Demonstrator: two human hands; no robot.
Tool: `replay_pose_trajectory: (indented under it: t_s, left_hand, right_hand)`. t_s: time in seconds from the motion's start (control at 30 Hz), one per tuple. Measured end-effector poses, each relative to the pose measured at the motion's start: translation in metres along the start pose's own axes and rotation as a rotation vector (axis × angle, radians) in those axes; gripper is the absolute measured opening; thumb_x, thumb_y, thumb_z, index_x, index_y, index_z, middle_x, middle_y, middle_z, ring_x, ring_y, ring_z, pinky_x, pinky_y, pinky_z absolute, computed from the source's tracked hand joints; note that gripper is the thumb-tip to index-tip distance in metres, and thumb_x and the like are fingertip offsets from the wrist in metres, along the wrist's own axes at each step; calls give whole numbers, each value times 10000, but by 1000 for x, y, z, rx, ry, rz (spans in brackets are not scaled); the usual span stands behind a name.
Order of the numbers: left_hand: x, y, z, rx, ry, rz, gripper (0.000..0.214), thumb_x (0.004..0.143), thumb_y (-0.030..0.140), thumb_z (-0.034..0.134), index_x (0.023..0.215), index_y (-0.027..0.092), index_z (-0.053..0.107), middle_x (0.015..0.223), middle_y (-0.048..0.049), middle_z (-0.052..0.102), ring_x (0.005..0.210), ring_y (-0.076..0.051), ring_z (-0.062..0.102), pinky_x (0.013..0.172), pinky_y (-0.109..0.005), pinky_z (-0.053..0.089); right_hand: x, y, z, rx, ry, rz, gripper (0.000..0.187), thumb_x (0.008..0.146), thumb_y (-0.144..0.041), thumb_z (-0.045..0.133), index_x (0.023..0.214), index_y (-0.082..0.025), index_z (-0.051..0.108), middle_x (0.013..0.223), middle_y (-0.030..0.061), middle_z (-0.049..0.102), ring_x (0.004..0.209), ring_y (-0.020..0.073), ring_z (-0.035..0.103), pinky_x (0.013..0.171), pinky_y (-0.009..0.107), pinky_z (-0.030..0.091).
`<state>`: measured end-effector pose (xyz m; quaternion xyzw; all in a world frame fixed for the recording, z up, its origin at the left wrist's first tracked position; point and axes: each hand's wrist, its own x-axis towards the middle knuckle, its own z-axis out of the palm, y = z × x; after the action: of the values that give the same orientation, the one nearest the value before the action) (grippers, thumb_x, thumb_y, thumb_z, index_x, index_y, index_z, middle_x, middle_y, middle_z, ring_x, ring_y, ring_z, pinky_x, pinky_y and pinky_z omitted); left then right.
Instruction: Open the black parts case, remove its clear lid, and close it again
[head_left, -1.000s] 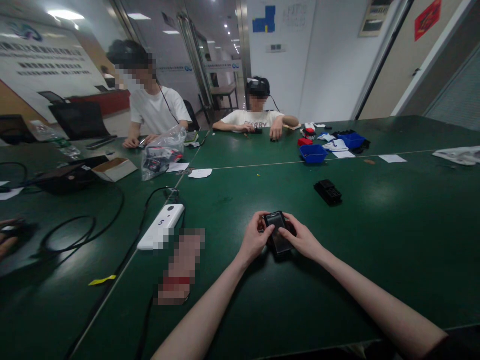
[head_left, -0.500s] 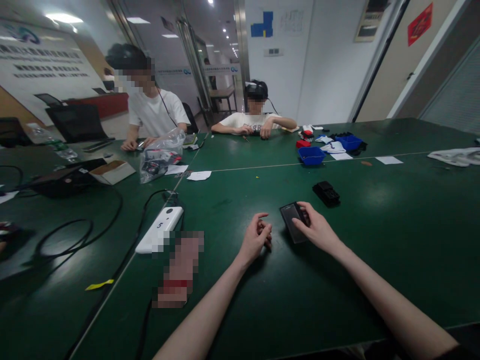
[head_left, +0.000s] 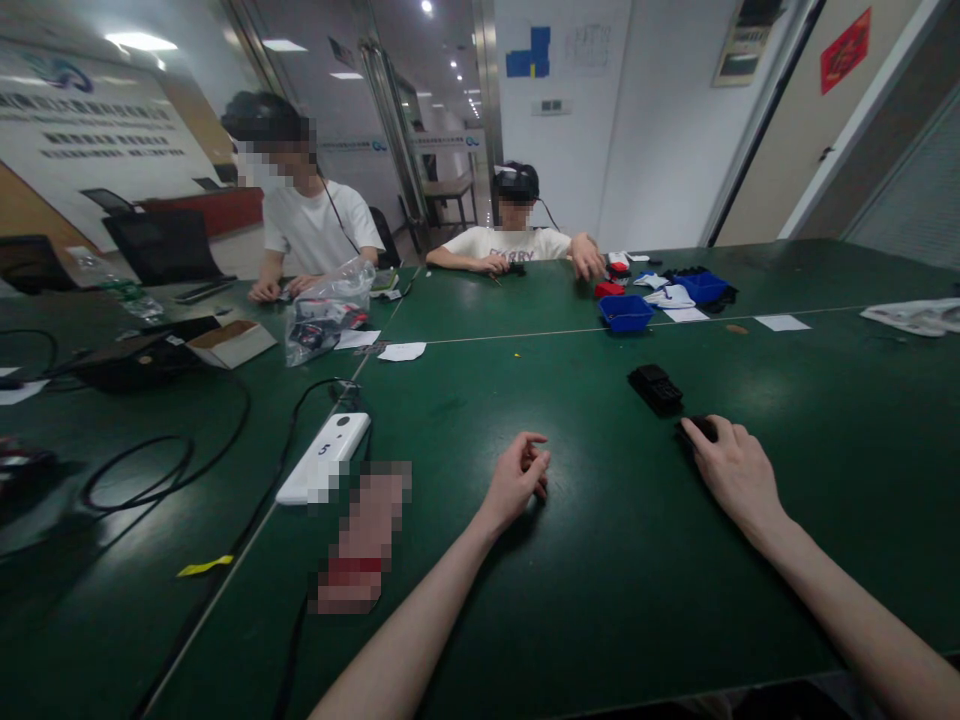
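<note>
My right hand (head_left: 739,475) grips a flat black rectangular device (head_left: 696,428) low at the table, its fingers covering most of it. Just beyond, to the upper left of that hand, lies a stack of black devices (head_left: 655,388) on the green tabletop (head_left: 600,600). Whether the held device touches the stack I cannot tell. My left hand (head_left: 519,475) rests on the table near the middle, palm turned inward, fingers loosely bent and apart, with nothing in them.
To the left are a white power bank (head_left: 324,460) marked 5, black cables, a plastic bag (head_left: 330,310) and an open carton (head_left: 232,345). Blue bins (head_left: 626,313) and small cloth items stand at the far right. Two people sit across the table.
My right hand has moved right with the black device, turning it face-down or flat, beside the stack. My left hand has hardly moved. The person opposite has reached a hand forward.
</note>
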<state>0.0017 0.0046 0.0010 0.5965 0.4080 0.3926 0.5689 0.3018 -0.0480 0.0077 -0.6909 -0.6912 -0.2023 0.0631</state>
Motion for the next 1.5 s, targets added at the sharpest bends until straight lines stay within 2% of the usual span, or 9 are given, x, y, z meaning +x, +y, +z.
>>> replay_pose_trajectory:
  t_s: [0.27, 0.37, 0.63, 0.77, 0.9, 1.1, 1.2, 1.3, 1.5]
  left_hand:
    - [0, -1, 0, 36, -18, 16, 263, 797, 348, 512, 974, 155, 497, 703, 24, 451, 549, -78, 513, 429, -170, 447]
    - [0, 0, 0, 49, -19, 11, 260, 799, 347, 509, 971, 152, 503, 703, 21, 461, 542, -75, 510, 431, -169, 442]
    - [0, 1, 0, 57, -15, 12, 273, 786, 354, 523, 963, 147, 518, 682, 24, 478, 531, -84, 509, 439, -193, 438]
    - [0, 1, 0, 57, -19, 3, 268, 792, 351, 516, 964, 147, 514, 681, 25, 479, 526, -81, 511, 446, -195, 441]
    - [-1, 2, 0, 66, -22, -4, 258, 794, 344, 516, 961, 148, 510, 670, 29, 474, 522, -79, 505, 437, -184, 431]
    - [-1, 1, 1, 70, -28, 2, 244, 800, 326, 502, 967, 148, 508, 669, 32, 461, 525, -76, 490, 436, -179, 433]
    - [0, -1, 0, 63, -27, 2, 244, 803, 325, 500, 972, 150, 507, 672, 29, 457, 529, -75, 492, 432, -172, 435]
    - [0, -2, 0, 41, -9, 2, 262, 800, 333, 508, 987, 150, 508, 692, 21, 462, 540, -77, 505, 431, -171, 446]
    - [3, -5, 0, -56, 155, -23, 442, 837, 388, 454, 1210, 152, 433, 893, -71, 553, 646, -112, 573, 474, -206, 502]
  right_hand:
    - [2, 1, 9, -75, 7, 62, 415, 888, -255, 267, 1198, -136, 516, 1136, 222, 497, 875, 300, 509, 663, 437, 446]
    - [6, -3, 5, -115, -1, 63, 404, 886, -283, 308, 1187, -112, 515, 1140, 224, 493, 888, 296, 514, 675, 411, 447]
    - [61, -15, -4, -2, 67, 100, 503, 878, -377, 355, 1260, -54, 414, 1096, 250, 547, 964, 333, 517, 750, 426, 422]
    - [87, -22, 5, 54, -21, 151, 542, 872, -367, 384, 1276, -6, 382, 1019, 282, 580, 907, 342, 559, 726, 426, 419]
    - [92, -30, 14, 60, -113, 201, 479, 857, -267, 416, 1233, 30, 416, 991, 293, 590, 883, 337, 576, 707, 414, 426]
    - [86, -35, 7, 101, 48, 238, 458, 841, -238, 434, 1239, -13, 422, 1077, 256, 546, 944, 331, 534, 736, 409, 435]
    - [83, -42, -2, 234, 98, 246, 488, 837, -285, 443, 1266, -55, 410, 1114, 231, 532, 983, 331, 514, 777, 433, 437]
    - [77, -62, -9, 512, 63, 211, 512, 829, -328, 458, 1276, -82, 414, 1128, 199, 546, 1025, 305, 512, 851, 433, 430]
    - [55, -121, -12, 1285, -286, 87, 410, 842, -373, 440, 1207, -189, 470, 1097, 94, 606, 976, 216, 577, 882, 406, 444]
